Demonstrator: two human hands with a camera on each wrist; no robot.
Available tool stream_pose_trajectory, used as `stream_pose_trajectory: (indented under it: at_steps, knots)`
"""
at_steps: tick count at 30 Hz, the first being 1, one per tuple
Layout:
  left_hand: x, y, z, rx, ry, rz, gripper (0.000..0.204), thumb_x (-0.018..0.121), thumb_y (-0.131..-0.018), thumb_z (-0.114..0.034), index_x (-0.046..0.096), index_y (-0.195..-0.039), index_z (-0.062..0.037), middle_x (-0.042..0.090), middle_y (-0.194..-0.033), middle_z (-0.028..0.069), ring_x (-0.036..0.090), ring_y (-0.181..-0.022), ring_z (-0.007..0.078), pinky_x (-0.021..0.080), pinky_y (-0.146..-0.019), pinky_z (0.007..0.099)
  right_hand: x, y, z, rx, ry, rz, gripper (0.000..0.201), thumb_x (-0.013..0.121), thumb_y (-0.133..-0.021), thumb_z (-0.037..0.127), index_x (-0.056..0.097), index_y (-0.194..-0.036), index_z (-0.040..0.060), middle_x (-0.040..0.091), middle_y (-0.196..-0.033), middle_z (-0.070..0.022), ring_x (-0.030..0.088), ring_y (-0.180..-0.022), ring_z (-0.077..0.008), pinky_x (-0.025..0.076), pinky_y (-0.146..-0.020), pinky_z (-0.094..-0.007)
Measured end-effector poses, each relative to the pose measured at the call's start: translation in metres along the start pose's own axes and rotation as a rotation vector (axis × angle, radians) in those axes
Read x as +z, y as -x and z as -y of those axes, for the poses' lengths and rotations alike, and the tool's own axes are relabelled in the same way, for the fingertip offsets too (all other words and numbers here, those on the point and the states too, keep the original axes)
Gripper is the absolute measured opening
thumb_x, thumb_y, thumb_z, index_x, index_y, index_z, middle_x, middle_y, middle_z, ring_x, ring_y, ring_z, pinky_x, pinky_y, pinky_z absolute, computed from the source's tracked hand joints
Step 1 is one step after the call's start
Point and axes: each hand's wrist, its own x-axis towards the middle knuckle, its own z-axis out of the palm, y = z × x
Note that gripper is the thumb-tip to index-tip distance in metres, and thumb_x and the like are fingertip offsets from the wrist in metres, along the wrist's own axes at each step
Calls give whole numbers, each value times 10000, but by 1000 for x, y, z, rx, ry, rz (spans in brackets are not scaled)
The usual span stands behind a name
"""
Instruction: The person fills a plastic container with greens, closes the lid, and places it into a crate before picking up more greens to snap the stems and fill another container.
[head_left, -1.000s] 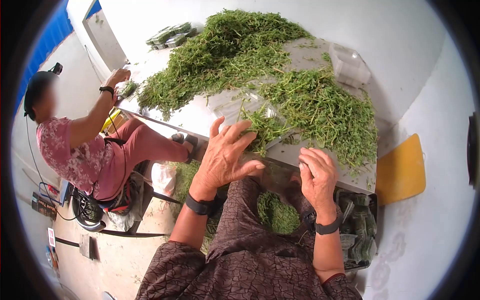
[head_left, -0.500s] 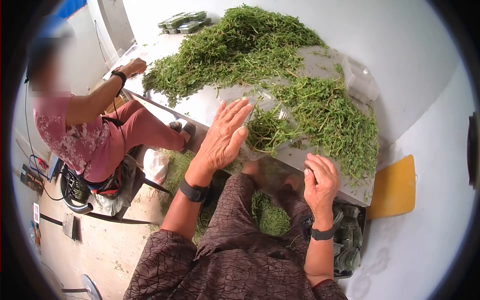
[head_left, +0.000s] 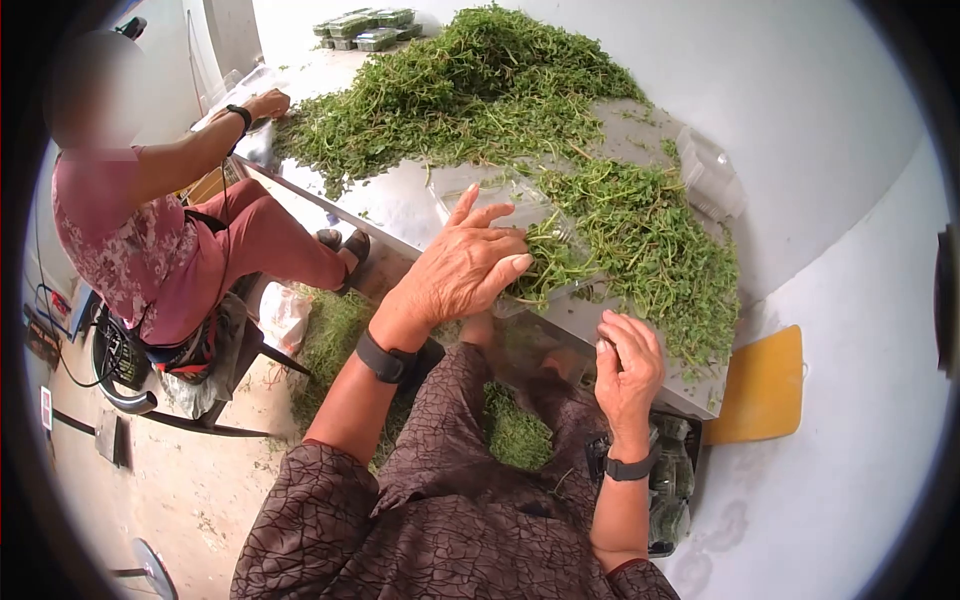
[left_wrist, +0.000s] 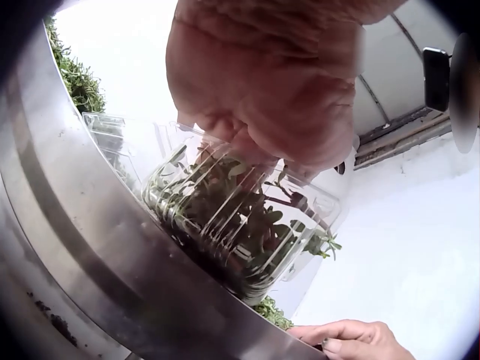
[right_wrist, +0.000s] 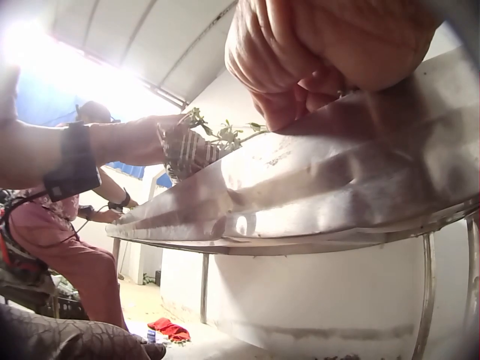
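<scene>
Left hand (head_left: 468, 268) presses greens (left_wrist: 240, 217) into a thin, light, crushable clamshell (head_left: 520, 225), best held by its rim. Right hand (head_left: 628, 362) rests loosely curled, grasping nothing, at the table (head_left: 400, 215) edge.

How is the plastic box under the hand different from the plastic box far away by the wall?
The near clear box is stuffed with green herbs and the left hand presses on it; the far clear box looks empty and nobody touches it. The near box sits at the table's front edge, the far box at the back beside the herb pile. Both are clear plastic.
</scene>
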Motion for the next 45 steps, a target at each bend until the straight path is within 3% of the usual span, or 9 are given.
stream_pose_trajectory:
  at_steps: [2,5,9,18,24,26,32,40,45]
  knots:
    - [0,1,0,-18,26,-12,468,334,-980,-376,585,-1196,-46,553,-1279,116,394,-1293,321,117,-1151,493,0,0,0,0,-1,8,185,637,-720,-21,667,-896,28,682,-1012,-89,606,-1002,-289,477,-879,-383]
    - [1,9,6,-41,209,-226,546,275,-980,-450,524,-1284,-70,507,-1340,98,362,-1324,309,123,-1151,490,-1,0,1,12,3,14,190,636,-720,-22,668,-901,29,682,-1013,-89,604,-1010,-285,476,-884,-379]
    - [-7,22,12,-88,280,-388,513,270,-993,-402,535,-1272,-63,494,-1359,105,337,-1346,302,162,-1148,449,0,0,1,39,-12,26,183,630,-728,-18,668,-901,24,682,-1014,-88,603,-1011,-280,477,-884,-379]
    - [-1,64,10,-156,323,-435,469,313,-994,-356,541,-1260,-44,507,-1342,125,365,-1333,304,215,-1130,441,0,-1,3,32,0,24,183,619,-737,-16,672,-909,18,682,-1017,-95,604,-1006,-274,480,-876,-373]
    - [27,97,-14,-35,227,-513,376,448,-944,-267,560,-1178,4,527,-1302,174,442,-1269,354,309,-1074,471,0,-1,3,35,-6,13,181,620,-735,-21,671,-904,19,681,-1017,-97,603,-1008,-277,481,-874,-377]
    - [36,104,-22,-2,240,-455,354,501,-921,-252,568,-1162,-2,536,-1286,175,471,-1237,366,352,-1044,479,0,0,3,61,-13,3,181,622,-734,-23,671,-902,23,681,-1017,-96,603,-1010,-278,481,-875,-378]
    - [23,88,-41,105,158,-397,360,589,-858,-202,571,-1166,-15,536,-1283,169,474,-1226,363,355,-1045,501,1,1,1,34,18,-5,186,635,-737,-5,671,-914,43,681,-1026,-68,597,-1023,-270,473,-887,-380]
    - [11,38,-53,183,22,-145,532,656,-812,-252,505,-1279,-46,469,-1359,141,397,-1281,341,245,-1113,505,2,1,0,24,12,-26,169,638,-737,12,670,-900,44,682,-1020,-61,597,-1023,-268,472,-891,-376]
    - [14,20,-53,172,-18,-104,501,663,-804,-246,520,-1231,-26,564,-1215,138,460,-1217,317,247,-1109,508,2,1,-2,7,13,-19,170,646,-728,24,667,-896,46,681,-1022,-62,597,-1016,-274,471,-890,-377]
